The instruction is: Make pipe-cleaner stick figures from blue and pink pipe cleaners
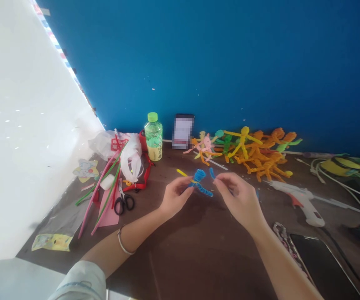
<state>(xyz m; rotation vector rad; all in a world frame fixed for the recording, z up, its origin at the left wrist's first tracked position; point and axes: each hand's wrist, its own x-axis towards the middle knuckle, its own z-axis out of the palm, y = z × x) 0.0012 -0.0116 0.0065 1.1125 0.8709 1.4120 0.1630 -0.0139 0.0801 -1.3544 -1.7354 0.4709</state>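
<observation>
Both my hands are raised over the brown table, working on a small blue pipe-cleaner figure with a yellow piece sticking out to its left. My left hand pinches the figure at its middle, fingers closed. My right hand pinches a blue pipe-cleaner end at the figure's right side, fingers also closed. A bracelet sits on my left wrist.
A pile of orange, yellow, green and pink pipe-cleaner figures lies by the blue wall. A green-capped bottle, white plastic bag, scissors and long pipe cleaners lie left. A glue gun and phone lie right.
</observation>
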